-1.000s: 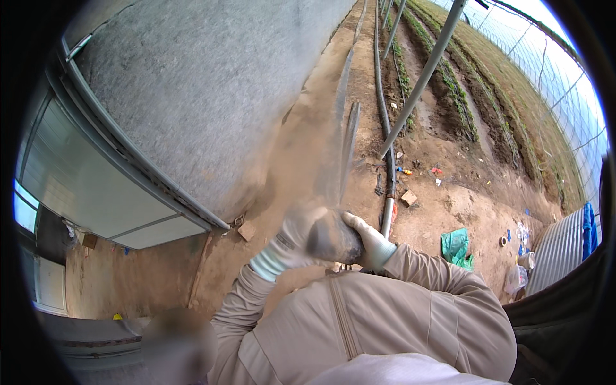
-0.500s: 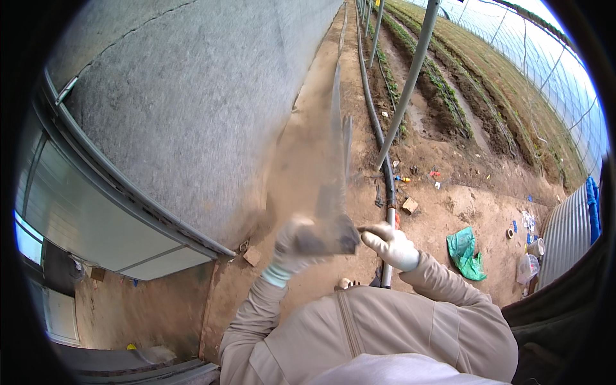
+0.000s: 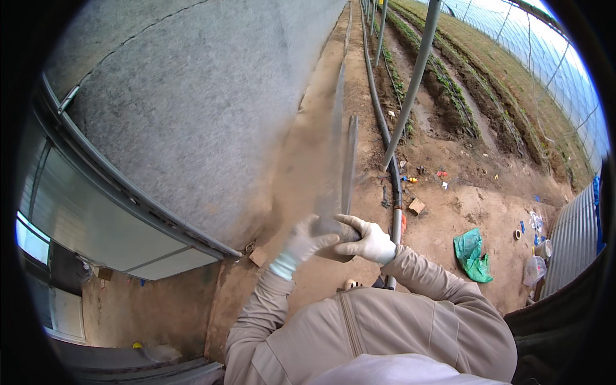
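My left hand [image 3: 305, 240], in a white glove with a pale cuff, is closed on a dark grey, flattened bundle [image 3: 330, 228] in front of my body. My right hand [image 3: 367, 241], gloved alike, grips the same bundle from the right, its thumb and fingers bent over it. A long grey strip [image 3: 335, 141] runs from near the bundle away along the dirt path, blurred at the near end, with brownish haze around it. A narrow grey length [image 3: 351, 147] lies just right of it. I cannot tell whether either joins the bundle.
A grey fabric wall [image 3: 186, 109] and panelled door [image 3: 102, 212] stand left. At right are a black hose [image 3: 385, 135], steel posts [image 3: 410, 90], planted rows [image 3: 455, 96], a green plastic bag [image 3: 471, 253], a small block [image 3: 416, 206], containers [image 3: 542, 250] and corrugated sheeting [image 3: 568, 231].
My right hand has moved left, back onto the bundle, after being partly off it half a second ago with fingers extended. My left hand has shifted slightly right, and its fingers show more clearly.
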`<state>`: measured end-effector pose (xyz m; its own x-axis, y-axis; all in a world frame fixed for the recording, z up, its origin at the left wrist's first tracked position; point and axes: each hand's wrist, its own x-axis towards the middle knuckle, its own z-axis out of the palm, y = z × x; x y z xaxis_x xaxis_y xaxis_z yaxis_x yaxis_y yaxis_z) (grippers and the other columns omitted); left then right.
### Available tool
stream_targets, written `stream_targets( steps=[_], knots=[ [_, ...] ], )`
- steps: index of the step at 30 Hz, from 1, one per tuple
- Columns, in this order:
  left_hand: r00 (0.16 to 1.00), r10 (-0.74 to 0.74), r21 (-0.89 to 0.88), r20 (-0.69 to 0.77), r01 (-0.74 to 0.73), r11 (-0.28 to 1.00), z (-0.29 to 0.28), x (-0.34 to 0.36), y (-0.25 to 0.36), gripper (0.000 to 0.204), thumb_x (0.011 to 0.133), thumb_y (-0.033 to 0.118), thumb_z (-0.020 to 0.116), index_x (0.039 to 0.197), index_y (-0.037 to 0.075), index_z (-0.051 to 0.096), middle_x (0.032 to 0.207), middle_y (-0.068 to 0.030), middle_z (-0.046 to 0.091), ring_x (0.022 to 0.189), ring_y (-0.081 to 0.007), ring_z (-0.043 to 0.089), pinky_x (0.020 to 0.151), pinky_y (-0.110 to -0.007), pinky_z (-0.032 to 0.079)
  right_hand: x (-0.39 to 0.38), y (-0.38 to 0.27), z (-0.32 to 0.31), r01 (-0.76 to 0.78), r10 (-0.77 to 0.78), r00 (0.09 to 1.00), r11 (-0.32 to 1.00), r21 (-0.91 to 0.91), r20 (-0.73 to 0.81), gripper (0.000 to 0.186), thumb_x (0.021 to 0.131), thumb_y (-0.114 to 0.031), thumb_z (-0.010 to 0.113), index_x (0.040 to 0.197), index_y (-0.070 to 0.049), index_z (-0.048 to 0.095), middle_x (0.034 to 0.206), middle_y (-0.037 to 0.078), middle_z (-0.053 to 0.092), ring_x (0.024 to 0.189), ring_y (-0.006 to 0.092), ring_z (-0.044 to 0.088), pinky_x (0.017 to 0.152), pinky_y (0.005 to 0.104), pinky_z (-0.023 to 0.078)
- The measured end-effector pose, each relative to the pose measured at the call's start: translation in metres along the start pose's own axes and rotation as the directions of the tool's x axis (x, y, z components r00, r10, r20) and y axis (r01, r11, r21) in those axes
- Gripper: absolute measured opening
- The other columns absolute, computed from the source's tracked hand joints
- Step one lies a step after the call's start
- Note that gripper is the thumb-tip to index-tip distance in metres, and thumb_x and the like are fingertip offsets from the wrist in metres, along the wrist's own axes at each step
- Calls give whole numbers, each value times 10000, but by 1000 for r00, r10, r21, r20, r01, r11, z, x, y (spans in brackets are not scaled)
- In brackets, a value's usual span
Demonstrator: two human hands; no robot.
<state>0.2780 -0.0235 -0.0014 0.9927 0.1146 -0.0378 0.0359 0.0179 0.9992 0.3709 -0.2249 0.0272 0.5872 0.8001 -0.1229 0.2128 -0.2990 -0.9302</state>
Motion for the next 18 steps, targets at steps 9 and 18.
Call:
stream_targets(
  steps=[9, 18],
  knots=[
    [772, 235, 8, -591, -286, 958, -6, -35, -14, 716, 906, 363, 696, 1413, -44, 396, 1400, -186, 480, 1323, -259, 418, 1122, -382, 313, 48, 52, -5, -89, -34, 989, 636, 766, 143, 672, 881, -374, 687, 1363, 25, 441, 1203, 158, 613, 1064, 291, 614, 919, 389, 489],
    [982, -183, -944, 34, 92, 318, 11, -38, -72, 718, 922, 549, 575, 1436, 78, 404, 1437, -99, 460, 1266, -309, 485, 1052, -455, 433, 71, 80, 40, -354, 145, 934, 230, 907, 327, 721, 894, -623, 560, 1421, -144, 453, 1409, 87, 517, 1293, 294, 482, 1091, 517, 359]
  ],
)
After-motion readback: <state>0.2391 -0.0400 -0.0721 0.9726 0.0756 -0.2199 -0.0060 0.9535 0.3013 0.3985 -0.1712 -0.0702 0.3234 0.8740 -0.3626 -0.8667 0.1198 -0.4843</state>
